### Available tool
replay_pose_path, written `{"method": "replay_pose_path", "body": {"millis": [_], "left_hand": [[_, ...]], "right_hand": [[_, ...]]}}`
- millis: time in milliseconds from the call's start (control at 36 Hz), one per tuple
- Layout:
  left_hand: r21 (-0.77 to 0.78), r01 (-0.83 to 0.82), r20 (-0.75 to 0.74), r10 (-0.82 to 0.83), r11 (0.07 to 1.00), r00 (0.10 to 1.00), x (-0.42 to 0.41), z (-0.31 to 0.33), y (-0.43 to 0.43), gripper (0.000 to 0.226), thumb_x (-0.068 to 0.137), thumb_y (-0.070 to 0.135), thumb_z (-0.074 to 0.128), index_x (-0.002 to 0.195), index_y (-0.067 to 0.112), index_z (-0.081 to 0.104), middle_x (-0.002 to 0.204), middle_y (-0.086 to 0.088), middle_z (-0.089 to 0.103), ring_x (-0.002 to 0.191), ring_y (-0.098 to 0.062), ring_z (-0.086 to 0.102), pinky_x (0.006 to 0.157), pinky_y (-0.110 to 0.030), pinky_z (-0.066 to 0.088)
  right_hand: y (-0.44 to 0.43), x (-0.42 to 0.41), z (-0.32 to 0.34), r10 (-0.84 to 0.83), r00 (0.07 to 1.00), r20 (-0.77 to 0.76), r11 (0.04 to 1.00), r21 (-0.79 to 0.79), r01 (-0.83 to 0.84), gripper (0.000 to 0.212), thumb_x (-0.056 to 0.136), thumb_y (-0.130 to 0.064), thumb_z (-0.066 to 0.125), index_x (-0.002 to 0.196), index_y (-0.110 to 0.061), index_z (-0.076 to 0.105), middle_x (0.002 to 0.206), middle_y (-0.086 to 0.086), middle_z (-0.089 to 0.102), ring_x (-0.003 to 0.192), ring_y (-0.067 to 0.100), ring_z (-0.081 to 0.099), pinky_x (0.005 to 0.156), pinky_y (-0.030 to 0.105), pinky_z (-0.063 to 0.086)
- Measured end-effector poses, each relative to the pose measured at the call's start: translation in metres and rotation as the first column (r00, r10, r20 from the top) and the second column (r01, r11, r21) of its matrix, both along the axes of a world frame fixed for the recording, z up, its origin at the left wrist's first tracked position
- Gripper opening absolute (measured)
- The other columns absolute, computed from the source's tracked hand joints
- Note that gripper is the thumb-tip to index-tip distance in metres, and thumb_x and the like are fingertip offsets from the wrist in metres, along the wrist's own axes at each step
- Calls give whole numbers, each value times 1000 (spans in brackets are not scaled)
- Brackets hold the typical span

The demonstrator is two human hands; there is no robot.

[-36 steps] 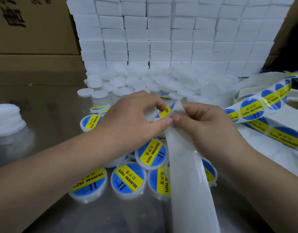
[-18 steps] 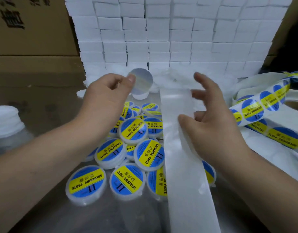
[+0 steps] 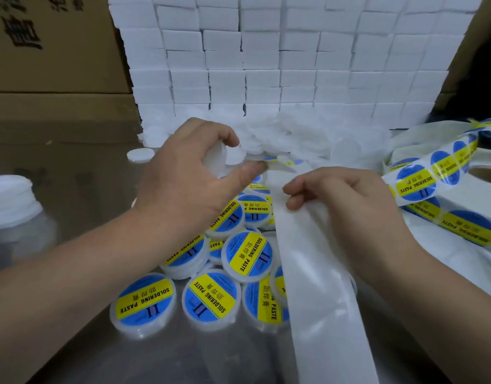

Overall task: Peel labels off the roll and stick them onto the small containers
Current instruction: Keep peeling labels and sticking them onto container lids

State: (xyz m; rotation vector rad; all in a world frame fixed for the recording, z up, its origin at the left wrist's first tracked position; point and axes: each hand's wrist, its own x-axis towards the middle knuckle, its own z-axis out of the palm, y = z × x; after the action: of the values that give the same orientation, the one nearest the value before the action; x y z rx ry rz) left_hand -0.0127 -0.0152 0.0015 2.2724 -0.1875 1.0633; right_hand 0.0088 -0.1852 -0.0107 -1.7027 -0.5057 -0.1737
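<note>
My left hand [image 3: 193, 176] grips a small white container [image 3: 218, 160] between curled fingers and thumb, with the thumb tip touching the edge of a blue and yellow label [image 3: 283, 162] at the top of the backing strip. My right hand [image 3: 341, 200] pinches the white backing strip [image 3: 319, 273], which runs down towards the bottom edge. The label roll's strip [image 3: 421, 178] with round blue and yellow labels loops in from the right. Several labelled containers [image 3: 211, 297] lie in a heap below my hands.
A pile of plain white containers [image 3: 308, 137] lies behind my hands, before a wall of stacked white boxes [image 3: 280, 59]. Cardboard boxes [image 3: 50, 51] stand at the back left. A stack of white lids [image 3: 11, 198] sits at the left on the shiny metal table [image 3: 80, 353].
My left hand came back from the pile with a plain container and met the strip's top. My right hand closed its spread fingers onto the backing strip.
</note>
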Motion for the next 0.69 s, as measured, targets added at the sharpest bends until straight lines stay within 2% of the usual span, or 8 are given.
{"method": "replay_pose_path", "body": {"millis": [111,222,361,444,472,528,611,694], "left_hand": [[127,52,51,-59,991,997,-3,1,1,42,64,57,55,90,24,57,89,16,47,88,-3,43,73,-17,33],[205,54,7,-56,977,998,-3,2,1,48,60,57,64,91,20,59,95,9,50,91,-10,47,77,-19,33],[208,15,-44,-6,978,999,4,2,3,40,60,50,66,89,31,46,92,16,43,88,-1,38,66,-12,26],[167,-15,-71,27,986,997,10,-1,7,28,71,34,66,90,33,45,84,21,41,79,5,33,66,4,26],[95,-31,-93,40,995,995,13,-1,9,24,77,26,65,87,33,45,83,22,42,76,4,36,63,4,28],[-267,16,-163,-61,964,985,17,3,10,16,87,19,57,84,33,50,82,17,52,70,2,49,61,-2,37],[-770,222,-54,-407,598,912,19,12,6,19,99,23,38,95,25,56,99,4,64,90,-17,65,76,-25,52],[-844,330,47,-555,422,830,16,14,3,26,99,32,33,102,24,58,101,-3,67,79,-18,68,66,-27,57]], "right_hand": [[-3,0,3,-2,999,-54,999,52,5,36,73,-49,48,61,-22,69,60,-9,67,58,-3,54,61,20,40],[-2,-1,3,-84,996,-8,996,41,84,29,79,-28,64,52,-19,66,52,-14,61,48,-3,47,44,7,34],[0,0,0,-160,986,54,986,-35,162,34,82,-20,62,48,-25,61,46,-19,56,41,-6,46,40,5,31],[0,-1,0,-201,973,112,978,-42,207,33,84,-20,60,52,-27,59,46,-19,55,41,-5,45,40,5,31],[-1,1,1,-219,969,115,975,-21,223,33,85,-19,59,53,-26,59,44,-18,54,40,-5,45,40,5,31],[-3,4,4,-243,965,101,970,32,241,32,86,-18,58,55,-23,59,42,-19,52,39,-4,44,39,5,30],[-2,4,4,-199,975,103,980,24,198,31,86,-19,59,56,-24,60,44,-19,53,40,-5,45,41,4,30],[3,0,-1,-63,995,81,997,-41,67,31,85,-20,60,55,-28,62,47,-18,55,44,-6,46,44,5,33]]}}
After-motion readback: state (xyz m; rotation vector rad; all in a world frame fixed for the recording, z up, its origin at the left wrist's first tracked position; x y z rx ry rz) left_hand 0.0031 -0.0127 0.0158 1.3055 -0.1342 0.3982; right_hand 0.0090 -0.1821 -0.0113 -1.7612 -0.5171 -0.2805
